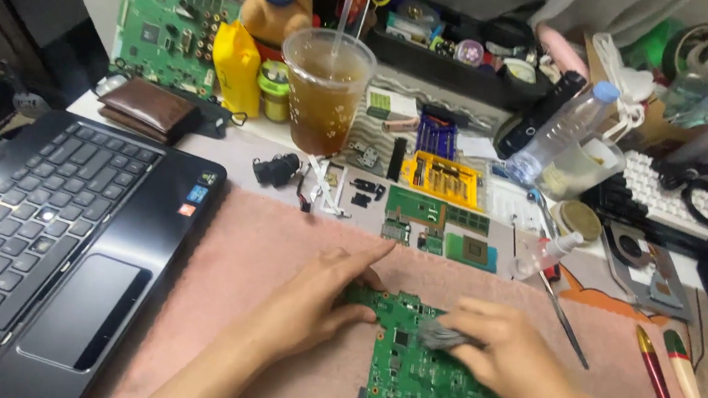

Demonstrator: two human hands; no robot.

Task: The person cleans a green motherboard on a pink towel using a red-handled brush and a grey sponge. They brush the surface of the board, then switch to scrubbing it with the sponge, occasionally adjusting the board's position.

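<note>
head view | board lies on pink mat, right of laptop | left hand flat, open, pressing board edge | right hand pinched on grey pad, maybe a cloth | advice: keep board steady, rub lightly over chips

You're at an electronics repair counter: bare green circuit boards, a yellow screwdriver-bit case and an opened laptop crowd it. An iced drink cup says a casual, home-style workshop.
</note>
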